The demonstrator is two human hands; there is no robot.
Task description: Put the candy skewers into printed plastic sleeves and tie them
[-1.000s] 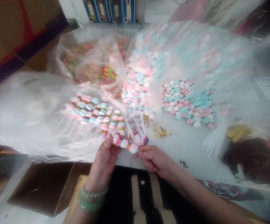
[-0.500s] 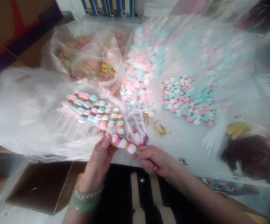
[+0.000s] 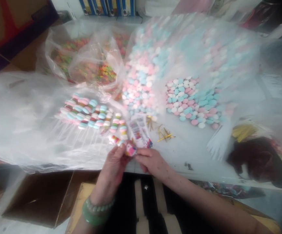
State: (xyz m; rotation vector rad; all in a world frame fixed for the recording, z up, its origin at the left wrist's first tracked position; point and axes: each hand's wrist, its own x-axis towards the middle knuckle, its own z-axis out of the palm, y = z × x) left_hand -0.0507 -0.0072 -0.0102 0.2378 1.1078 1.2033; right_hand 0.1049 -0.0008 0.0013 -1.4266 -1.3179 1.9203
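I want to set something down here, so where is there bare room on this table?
Bare white tabletop shows right of the gold twist ties, below the pastel candies and left of the white fringed bundle. It's crowded at the left hand and right hand, which hold the candy strip beside the printed labels.

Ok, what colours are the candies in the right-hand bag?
The candies are pink, pale blue, white; head view.

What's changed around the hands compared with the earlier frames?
The left hand and right hand have drawn together, now holding a small pink printed piece between them, and the pastel candy stick has swung from lying across them to pointing up and left. The plastic bags of candies and the gold twist ties stayed as they were.
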